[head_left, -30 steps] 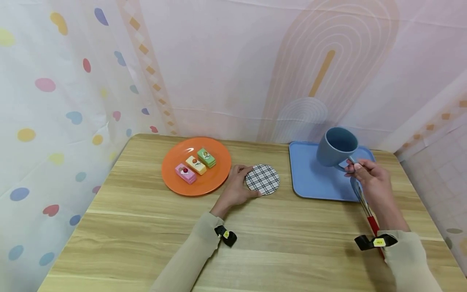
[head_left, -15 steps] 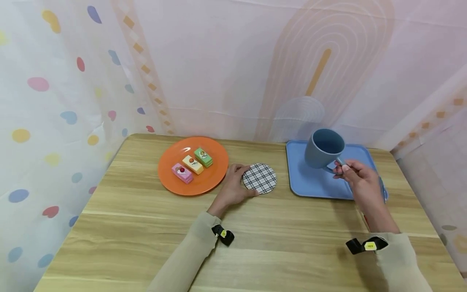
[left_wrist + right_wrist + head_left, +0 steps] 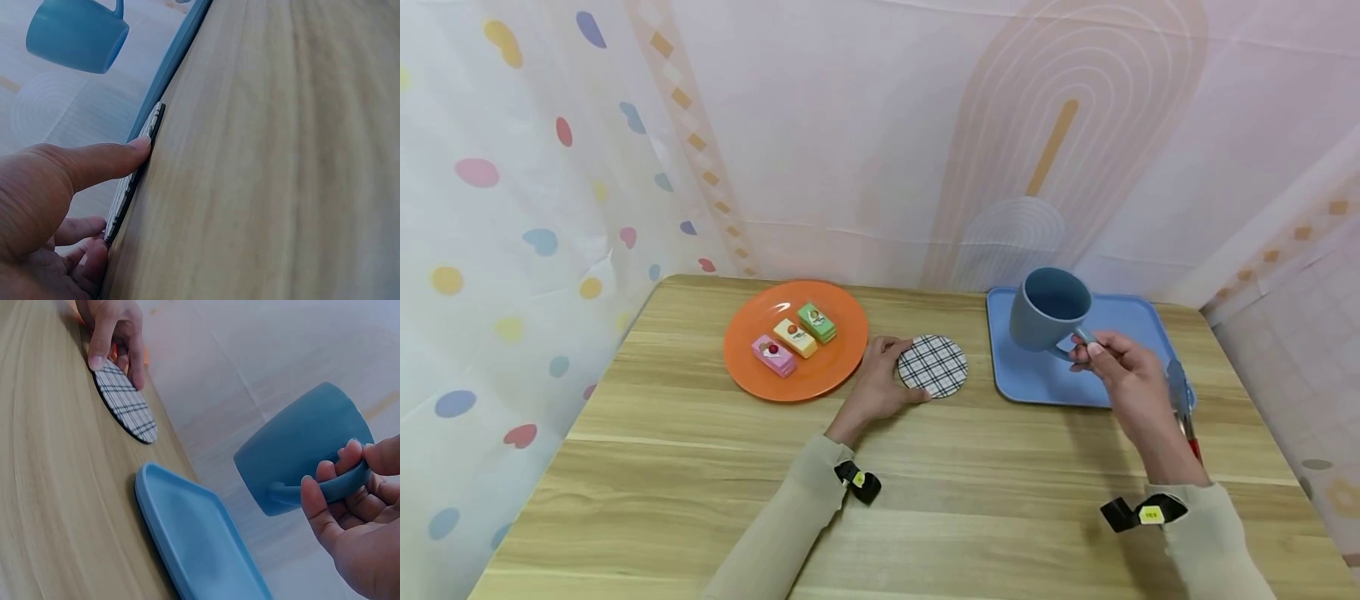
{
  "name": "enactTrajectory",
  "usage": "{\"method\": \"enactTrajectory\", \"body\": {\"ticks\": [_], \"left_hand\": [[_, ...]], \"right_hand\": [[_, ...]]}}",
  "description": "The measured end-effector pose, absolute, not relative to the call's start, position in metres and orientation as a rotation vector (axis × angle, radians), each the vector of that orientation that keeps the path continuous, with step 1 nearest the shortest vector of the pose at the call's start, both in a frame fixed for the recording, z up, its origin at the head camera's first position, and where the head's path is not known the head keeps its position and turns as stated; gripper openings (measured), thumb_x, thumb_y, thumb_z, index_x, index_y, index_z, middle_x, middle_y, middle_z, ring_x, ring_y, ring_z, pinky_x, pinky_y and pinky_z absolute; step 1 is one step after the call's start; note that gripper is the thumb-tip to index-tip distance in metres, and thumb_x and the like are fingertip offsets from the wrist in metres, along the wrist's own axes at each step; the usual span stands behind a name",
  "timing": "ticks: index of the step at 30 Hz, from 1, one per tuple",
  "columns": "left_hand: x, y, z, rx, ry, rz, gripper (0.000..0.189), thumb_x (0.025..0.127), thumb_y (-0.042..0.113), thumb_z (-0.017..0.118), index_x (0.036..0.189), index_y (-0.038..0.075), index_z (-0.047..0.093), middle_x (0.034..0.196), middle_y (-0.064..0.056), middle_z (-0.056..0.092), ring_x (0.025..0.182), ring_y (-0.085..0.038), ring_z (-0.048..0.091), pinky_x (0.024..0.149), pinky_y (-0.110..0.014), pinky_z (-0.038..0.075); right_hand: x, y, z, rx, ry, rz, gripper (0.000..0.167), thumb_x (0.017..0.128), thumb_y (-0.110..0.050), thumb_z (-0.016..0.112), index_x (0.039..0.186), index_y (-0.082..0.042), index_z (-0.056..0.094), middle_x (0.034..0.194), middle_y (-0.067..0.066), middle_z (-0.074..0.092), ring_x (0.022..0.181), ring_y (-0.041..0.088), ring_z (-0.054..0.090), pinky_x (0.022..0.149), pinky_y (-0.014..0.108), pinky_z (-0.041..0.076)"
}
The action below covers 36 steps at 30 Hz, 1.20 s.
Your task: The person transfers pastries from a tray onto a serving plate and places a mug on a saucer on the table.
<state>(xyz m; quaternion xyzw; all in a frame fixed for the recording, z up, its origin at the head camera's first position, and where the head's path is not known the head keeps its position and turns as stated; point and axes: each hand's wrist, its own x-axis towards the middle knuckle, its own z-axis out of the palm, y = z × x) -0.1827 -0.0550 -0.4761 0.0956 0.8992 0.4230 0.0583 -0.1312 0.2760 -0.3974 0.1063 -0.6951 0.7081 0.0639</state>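
My right hand (image 3: 1123, 371) holds a blue mug (image 3: 1049, 310) by its handle, with the fingers through and around it. The mug hangs above the left part of a blue tray (image 3: 1030, 385), as the right wrist view also shows the mug (image 3: 306, 447) apart from the tray (image 3: 194, 531). My left hand (image 3: 880, 383) grips a round plaid coaster (image 3: 934, 367) by its edge, thumb at the near side and fingers at the far side. In the left wrist view the coaster (image 3: 134, 175) lies low at the wooden table (image 3: 262, 175).
An orange plate (image 3: 752, 375) left of my left hand bears a pink, a yellow and a green cake slice. A utensil with a metal shaft and red handle (image 3: 1195, 450) leans at the tray's right edge, partly behind my right arm. A patterned curtain (image 3: 850, 150) backs the table.
My right hand has carried the mug leftward over the tray, nearer the coaster. The left hand stays on the coaster. The head view has shifted slightly.
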Motion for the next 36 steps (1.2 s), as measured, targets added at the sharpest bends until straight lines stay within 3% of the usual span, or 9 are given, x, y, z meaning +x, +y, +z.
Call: {"method": "enactTrajectory", "body": {"ticks": [9,16,23,36], "left_hand": [[-0.183,-0.054,-0.477,0.293,2.725,1.295,0.089,0.074,0.023,0.093,0.151,0.008,0.050,0.149,-0.014,0.041,0.141,-0.032,0.037,0.118,-0.049,0.041],[-0.182,-0.055,-0.476,0.290,2.719,1.300,0.089,0.074,0.023,0.093,0.151,0.008,0.050,0.149,-0.015,0.041,0.140,-0.032,0.037,0.118,-0.050,0.041],[-0.182,-0.055,-0.475,0.282,2.713,1.291,0.089,0.075,0.024,0.092,0.152,0.008,0.050,0.150,-0.014,0.040,0.141,-0.031,0.036,0.119,-0.049,0.041],[-0.184,-0.058,-0.476,0.265,2.711,1.293,0.088,0.075,0.024,0.092,0.151,0.009,0.050,0.150,-0.013,0.040,0.141,-0.030,0.036,0.119,-0.049,0.041]], "right_hand": [[-0.127,0.264,-0.395,0.325,-2.167,2.064,0.033,0.107,-0.012,0.052,0.117,0.019,0.058,0.097,0.000,0.066,0.093,0.011,0.065,0.083,0.019,0.060],[-0.125,0.253,-0.396,0.320,-2.212,2.014,0.020,0.107,-0.011,0.053,0.111,0.003,0.068,0.094,-0.001,0.068,0.091,0.012,0.066,0.082,0.021,0.061],[-0.125,0.242,-0.395,0.310,-2.292,1.956,0.035,0.108,-0.015,0.051,0.120,0.018,0.058,0.096,0.000,0.067,0.093,0.010,0.066,0.082,0.021,0.061],[-0.126,0.217,-0.400,0.327,-2.239,2.012,0.030,0.107,-0.010,0.053,0.114,0.018,0.061,0.092,0.000,0.069,0.090,0.013,0.068,0.080,0.025,0.063]]}}
